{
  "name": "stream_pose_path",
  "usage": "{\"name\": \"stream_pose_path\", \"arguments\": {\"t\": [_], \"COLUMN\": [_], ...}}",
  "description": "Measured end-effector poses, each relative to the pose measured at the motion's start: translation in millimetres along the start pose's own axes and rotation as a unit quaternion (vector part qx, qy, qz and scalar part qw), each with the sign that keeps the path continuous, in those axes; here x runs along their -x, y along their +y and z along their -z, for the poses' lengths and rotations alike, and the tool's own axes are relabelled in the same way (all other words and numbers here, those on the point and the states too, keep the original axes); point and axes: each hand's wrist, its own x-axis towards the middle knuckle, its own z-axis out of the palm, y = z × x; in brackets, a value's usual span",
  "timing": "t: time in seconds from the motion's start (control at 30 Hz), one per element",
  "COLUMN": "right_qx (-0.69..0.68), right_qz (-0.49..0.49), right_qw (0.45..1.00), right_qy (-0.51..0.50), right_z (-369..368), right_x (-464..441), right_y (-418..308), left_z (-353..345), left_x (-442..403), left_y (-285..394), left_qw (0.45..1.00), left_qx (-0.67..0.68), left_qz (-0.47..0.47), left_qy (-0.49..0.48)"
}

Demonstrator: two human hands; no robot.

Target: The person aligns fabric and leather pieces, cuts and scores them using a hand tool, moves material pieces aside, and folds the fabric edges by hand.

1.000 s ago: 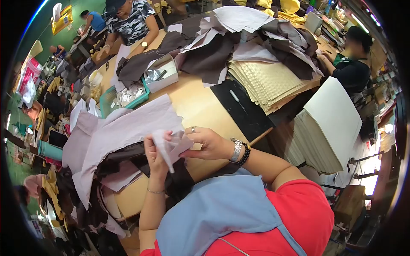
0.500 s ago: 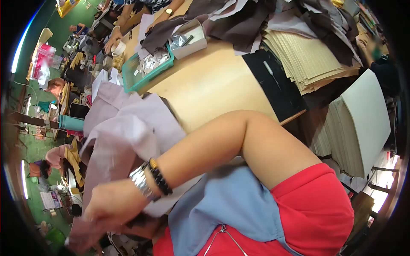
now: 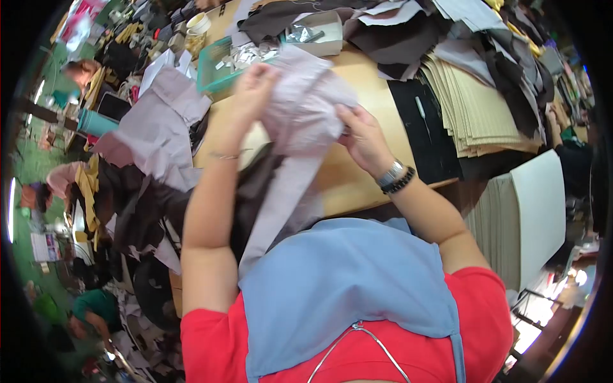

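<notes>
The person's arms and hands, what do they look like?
The red sleeves are short. The left hand has a thin bracelet at the wrist; the right hand has a silver watch and a black beaded bracelet.

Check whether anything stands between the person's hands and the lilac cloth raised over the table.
Nothing visible does: the left hand, blurred, meets the lilac cloth on its left, and the right hand grips its right edge. The teal tray lies beyond, not between.
</notes>
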Motion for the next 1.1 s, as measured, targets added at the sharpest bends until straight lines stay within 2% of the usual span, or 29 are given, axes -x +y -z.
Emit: {"name": "stream_pose_path", "arguments": {"t": [0.03,0.1,0.2,0.23,0.33,0.37,0.47,0.5,0.6,0.63,0.7,0.8,0.83,0.9,0.97,1.03,1.1], "right_qx": [-0.016,-0.047,0.098,0.119,0.063,0.013,-0.136,-0.148,-0.011,0.098,0.041,-0.068,-0.083,-0.105,-0.119,-0.112,-0.097], "right_qz": [-0.029,-0.088,-0.139,-0.159,-0.099,-0.081,-0.029,-0.028,-0.178,-0.099,-0.107,-0.139,-0.141,-0.127,-0.091,-0.088,-0.078], "right_qw": [0.999,0.995,0.985,0.98,0.993,0.996,0.987,0.986,0.984,0.99,0.993,0.987,0.986,0.986,0.987,0.986,0.987], "right_qy": [0.001,0.011,-0.005,-0.024,0.028,0.041,0.081,0.064,0.008,-0.027,-0.031,-0.045,-0.033,-0.035,-0.062,-0.091,-0.101], "right_z": [10,22,34,36,32,28,16,18,21,12,3,-6,-14,-19,-13,1,7], "right_x": [4,18,31,28,22,20,20,19,34,42,40,33,33,35,35,34,37], "right_y": [-1,0,23,22,24,24,22,26,31,39,48,43,38,39,48,57,59], "left_z": [-27,-62,-83,-81,-47,-33,-22,-21,-26,-30,-43,-39,-30,-30,-30,-25,-18], "left_x": [-18,-20,-29,-27,-16,-34,-5,-7,7,7,6,37,32,42,54,66,78], "left_y": [-44,-58,-65,-63,-38,-73,-41,-48,-60,-69,-95,-68,-84,-86,-90,-111,-123], "left_qw": [0.997,0.989,0.977,0.969,0.92,0.881,0.9,0.886,0.929,0.93,0.92,0.855,0.827,0.839,0.821,0.77,0.736], "left_qx": [0.056,0.144,0.194,0.22,0.196,0.2,0.043,0.057,0.084,0.138,0.244,0.32,0.323,0.324,0.365,0.444,0.483], "left_qz": [-0.058,-0.004,0.073,0.061,0.247,0.231,0.196,0.182,0.133,0.141,0.157,0.261,0.315,0.315,0.318,0.32,0.363], "left_qy": [0.002,-0.026,-0.055,-0.09,-0.231,-0.361,-0.387,-0.422,-0.333,-0.311,-0.262,-0.313,-0.335,-0.304,-0.302,-0.329,-0.305]}}
